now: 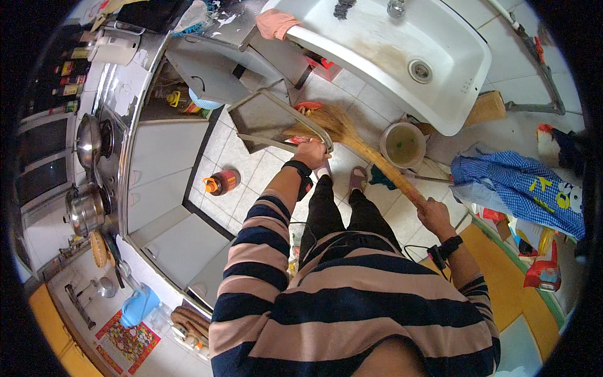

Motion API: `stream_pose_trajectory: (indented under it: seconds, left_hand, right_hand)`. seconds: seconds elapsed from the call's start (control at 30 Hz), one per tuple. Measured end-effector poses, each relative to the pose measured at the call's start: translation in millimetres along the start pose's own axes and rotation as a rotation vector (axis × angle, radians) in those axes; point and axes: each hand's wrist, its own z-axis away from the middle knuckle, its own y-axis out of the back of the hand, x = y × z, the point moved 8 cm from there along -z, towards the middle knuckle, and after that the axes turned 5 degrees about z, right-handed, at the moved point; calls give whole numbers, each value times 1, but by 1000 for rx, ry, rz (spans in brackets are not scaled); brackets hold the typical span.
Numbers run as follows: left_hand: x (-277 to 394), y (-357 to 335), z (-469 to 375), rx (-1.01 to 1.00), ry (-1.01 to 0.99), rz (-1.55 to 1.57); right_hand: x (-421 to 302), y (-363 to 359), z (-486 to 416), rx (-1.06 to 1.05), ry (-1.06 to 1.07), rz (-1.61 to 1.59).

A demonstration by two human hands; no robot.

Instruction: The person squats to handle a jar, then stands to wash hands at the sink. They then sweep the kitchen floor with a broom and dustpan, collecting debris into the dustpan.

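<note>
My left hand (pixel 312 154) is closed around the near rim of a shallow, open grey box (pixel 264 115) with pale edges, held tilted above the floor. My right hand (pixel 435 217) grips the handle end of a straw broom (pixel 372 153). The broom slants away to the upper left, and its bristles (pixel 327 123) lie at the box's right side. Part of the bristle tips is hidden by the box rim. A red item (pixel 308 106) with pale contents shows just beyond the bristles, partly covered.
A jar with an orange lid (pixel 221 183) lies on the tiles left of my legs. At right, a bucket of cloudy water (pixel 403 145) stands beneath the white sink (pixel 447 47). A grey cabinet door (pixel 202 70) hangs open. A blue checked cloth (pixel 513 184) hangs at right.
</note>
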Motion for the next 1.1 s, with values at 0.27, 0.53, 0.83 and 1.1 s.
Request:
stream_pose_trajectory:
  seconds: [0.27, 0.53, 0.83, 1.1]
  left_hand:
    - [-8, -4, 2, 24, -1, 71]
    - [-10, -3, 5, -54, 40, 80]
    - [-15, 7, 9, 6, 72, 134]
    - [-10, 15, 13, 14, 41, 148]
  right_hand:
    - [20, 19, 22, 22, -40, -72]
    - [-25, 34, 19, 92, 75, -538]
    - [-54, 16, -8, -65, 95, -470]
    - [-77, 13, -16, -15, 177, -663]
